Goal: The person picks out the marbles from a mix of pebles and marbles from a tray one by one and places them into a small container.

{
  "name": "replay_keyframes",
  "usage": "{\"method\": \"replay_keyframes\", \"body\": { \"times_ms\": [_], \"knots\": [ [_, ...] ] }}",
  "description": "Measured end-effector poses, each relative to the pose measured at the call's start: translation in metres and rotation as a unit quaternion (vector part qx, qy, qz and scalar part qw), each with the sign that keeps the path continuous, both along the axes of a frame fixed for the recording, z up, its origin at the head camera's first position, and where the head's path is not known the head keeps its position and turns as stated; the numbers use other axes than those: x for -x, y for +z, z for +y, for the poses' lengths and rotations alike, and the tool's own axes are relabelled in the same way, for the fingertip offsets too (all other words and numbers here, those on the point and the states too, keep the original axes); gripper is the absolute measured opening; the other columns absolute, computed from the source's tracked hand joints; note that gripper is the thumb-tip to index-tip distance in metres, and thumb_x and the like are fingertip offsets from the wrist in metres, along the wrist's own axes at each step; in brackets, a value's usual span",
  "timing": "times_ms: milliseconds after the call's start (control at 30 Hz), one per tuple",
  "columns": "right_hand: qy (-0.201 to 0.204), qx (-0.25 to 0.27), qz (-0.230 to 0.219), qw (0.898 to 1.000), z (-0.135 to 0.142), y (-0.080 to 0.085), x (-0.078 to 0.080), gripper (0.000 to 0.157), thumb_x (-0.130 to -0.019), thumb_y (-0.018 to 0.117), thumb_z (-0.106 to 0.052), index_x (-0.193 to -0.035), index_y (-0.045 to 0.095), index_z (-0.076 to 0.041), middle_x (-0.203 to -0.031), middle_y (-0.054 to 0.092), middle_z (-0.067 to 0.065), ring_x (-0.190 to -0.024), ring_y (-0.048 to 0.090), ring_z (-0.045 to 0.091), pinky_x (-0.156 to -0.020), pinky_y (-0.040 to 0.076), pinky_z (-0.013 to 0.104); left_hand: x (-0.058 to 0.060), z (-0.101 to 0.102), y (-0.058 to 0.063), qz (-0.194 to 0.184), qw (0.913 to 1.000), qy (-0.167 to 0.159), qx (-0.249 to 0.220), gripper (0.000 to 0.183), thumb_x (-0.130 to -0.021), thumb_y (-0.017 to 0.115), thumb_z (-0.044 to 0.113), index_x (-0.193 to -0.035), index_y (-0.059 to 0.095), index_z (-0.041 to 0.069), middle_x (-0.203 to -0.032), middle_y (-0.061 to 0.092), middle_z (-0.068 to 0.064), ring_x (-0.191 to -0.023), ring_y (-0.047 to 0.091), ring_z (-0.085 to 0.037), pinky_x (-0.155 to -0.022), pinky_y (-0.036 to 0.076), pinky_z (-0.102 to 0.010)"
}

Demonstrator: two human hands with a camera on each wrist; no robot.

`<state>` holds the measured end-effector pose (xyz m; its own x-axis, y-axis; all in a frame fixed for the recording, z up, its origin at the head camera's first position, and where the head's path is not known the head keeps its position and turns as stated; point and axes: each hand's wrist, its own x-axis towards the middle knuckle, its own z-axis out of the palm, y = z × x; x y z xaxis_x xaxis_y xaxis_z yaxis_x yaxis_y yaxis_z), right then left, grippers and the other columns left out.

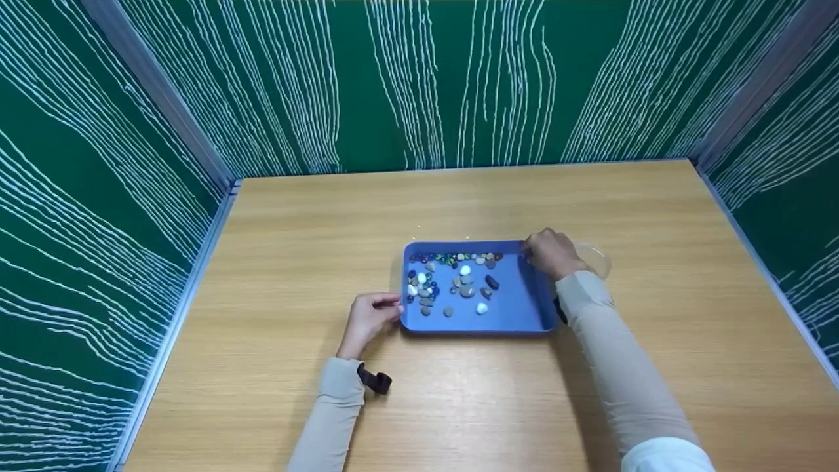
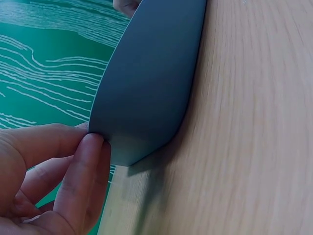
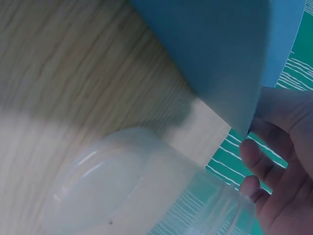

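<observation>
A blue rectangular tray (image 1: 518, 308) stands on the table with pebbles, white stones and glass marbles in it. My left hand (image 1: 372, 320) pinches the rim at its left side, thumb and fingertips meeting over the edge in the left wrist view. At the far right corner, my right hand (image 1: 552, 253) grips the rim, with the thumb inside and the fingers outside in the right wrist view. Marbles and stones line the far wall; a mixed cluster of marbles and pebbles (image 1: 423, 288) lies at the left, and grey pebbles (image 1: 466, 290) sit mid-tray.
A clear plastic jar (image 3: 161, 186) is close to the tray's right end, partly behind my right hand in the head view. Tiny pale bits (image 1: 467, 237) lie on the wooden table (image 1: 314, 236) beyond the tray. Green panels with white lines (image 1: 452, 85) enclose the table.
</observation>
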<state>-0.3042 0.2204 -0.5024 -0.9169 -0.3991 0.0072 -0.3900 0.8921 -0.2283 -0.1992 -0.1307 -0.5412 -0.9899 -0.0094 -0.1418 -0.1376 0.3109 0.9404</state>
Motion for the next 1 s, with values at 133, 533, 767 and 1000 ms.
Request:
{"method": "replay_keyframes", "body": {
  "times_ms": [133,533,767,1000],
  "knots": [
    [0.002,-0.001,0.009,1.0,0.0,-0.001,-0.001,0.017,-0.083,0.069,0.002,-0.098,0.075,-0.001,-0.096,0.072,0.019,-0.086,0.067,0.036,-0.073,0.058,0.047,-0.001,0.001,0.001,-0.01,0.9999,0.007,-0.008,0.029,-0.079,0.073,0.001,-0.107,0.07,-0.006,-0.101,0.072,-0.02,-0.087,0.067,-0.015,-0.079,0.059,-0.025],
    [0.019,-0.026,0.022,0.999,0.003,-0.008,-0.001,0.014,-0.078,0.075,0.0,-0.091,0.076,0.0,-0.092,0.073,0.018,-0.084,0.063,0.037,-0.074,0.055,0.049,-0.001,0.0,0.0,-0.006,0.9994,0.006,-0.035,0.027,-0.081,0.069,-0.001,-0.107,0.069,-0.008,-0.104,0.07,-0.025,-0.084,0.065,-0.011,-0.078,0.059,-0.023],
    [0.005,-0.019,-0.005,1.0,0.003,-0.009,-0.002,0.016,-0.078,0.077,-0.003,-0.093,0.076,-0.001,-0.094,0.072,0.017,-0.087,0.063,0.036,-0.076,0.055,0.048,-0.009,0.003,0.021,-0.007,0.9994,-0.012,-0.031,0.028,-0.083,0.066,-0.003,-0.109,0.066,-0.012,-0.107,0.067,-0.029,-0.088,0.066,-0.016,-0.08,0.059,-0.025],
    [-0.007,-0.007,-0.019,1.0,0.004,-0.01,-0.003,0.015,-0.08,0.076,-0.005,-0.095,0.076,-0.003,-0.097,0.071,0.016,-0.09,0.062,0.035,-0.079,0.054,0.047,-0.006,0.002,0.011,-0.02,0.9992,-0.002,-0.036,0.029,-0.082,0.068,-0.003,-0.11,0.066,-0.011,-0.107,0.068,-0.028,-0.088,0.065,-0.015,-0.081,0.058,-0.025]
  ]
}}
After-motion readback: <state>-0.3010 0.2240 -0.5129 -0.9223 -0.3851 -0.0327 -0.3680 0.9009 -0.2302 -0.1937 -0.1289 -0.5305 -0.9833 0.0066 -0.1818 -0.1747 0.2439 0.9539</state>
